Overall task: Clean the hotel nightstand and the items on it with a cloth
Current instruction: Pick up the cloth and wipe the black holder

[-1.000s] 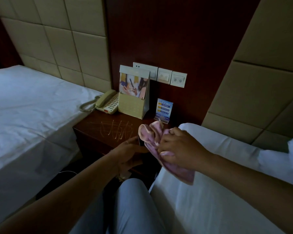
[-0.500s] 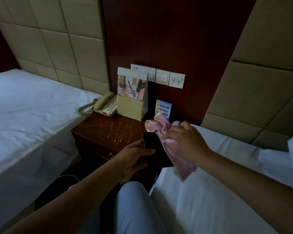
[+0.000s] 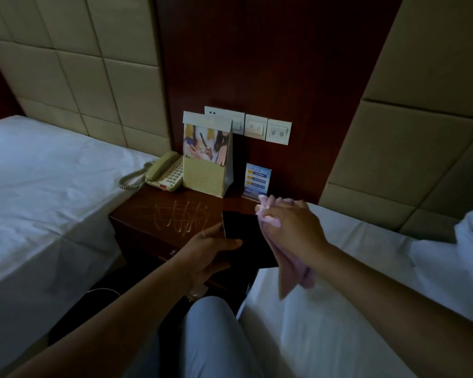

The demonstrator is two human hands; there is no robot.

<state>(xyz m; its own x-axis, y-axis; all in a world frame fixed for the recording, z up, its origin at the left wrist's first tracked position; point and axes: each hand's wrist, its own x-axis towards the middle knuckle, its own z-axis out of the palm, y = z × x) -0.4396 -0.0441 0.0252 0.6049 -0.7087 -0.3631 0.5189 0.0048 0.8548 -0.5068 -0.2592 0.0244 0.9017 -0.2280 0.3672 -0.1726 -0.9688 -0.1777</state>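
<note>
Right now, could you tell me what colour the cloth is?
The cloth is pink, seen in the head view.

Head view, down onto nightstand (image 3: 159, 222)

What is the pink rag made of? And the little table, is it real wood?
The pink rag looks like soft fuzzy cloth, maybe microfibre: it bunches and hangs limp from the right hand. The little table looks like dark reddish wood with a glossy finish, since its top shines and shows pale scribble marks. Real wood or a wood-look layer, I cannot tell.
</note>
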